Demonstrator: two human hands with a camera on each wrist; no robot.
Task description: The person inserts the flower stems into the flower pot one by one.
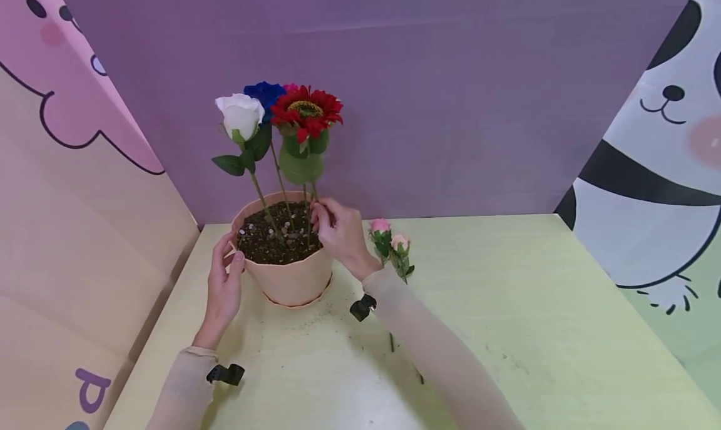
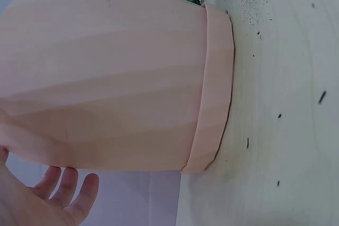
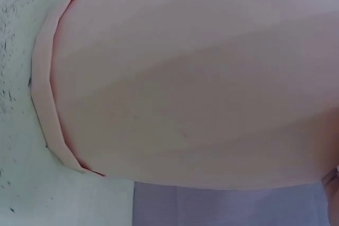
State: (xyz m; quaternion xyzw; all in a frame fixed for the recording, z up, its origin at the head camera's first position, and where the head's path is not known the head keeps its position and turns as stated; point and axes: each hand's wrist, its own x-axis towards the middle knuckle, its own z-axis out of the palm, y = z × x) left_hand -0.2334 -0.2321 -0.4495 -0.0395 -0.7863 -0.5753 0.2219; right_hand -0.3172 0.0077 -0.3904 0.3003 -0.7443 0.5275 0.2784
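Note:
A pink pot (image 1: 290, 283) full of dark soil (image 1: 281, 245) holds upright flowers: a white rose (image 1: 241, 116), a blue one (image 1: 265, 95) and a red one (image 1: 306, 111), with a bit of bright pink behind. My left hand (image 1: 224, 295) grips the pot's left rim; in the left wrist view this hand (image 2: 37, 202) has its fingers at the side of the pot (image 2: 106, 78). Over the right rim, my right hand (image 1: 345, 235) pinches a thin stem below the red flower. The pot (image 3: 185, 78) hides most of that hand in the right wrist view.
Two small-flowered stems, a pink (image 1: 380, 225) and a pale peach (image 1: 400, 242), lie on the table (image 1: 507, 292) right of the pot, partly under my right forearm. Crumbs of soil (image 1: 318, 320) are scattered before the pot. A purple backdrop (image 1: 450, 104) stands behind.

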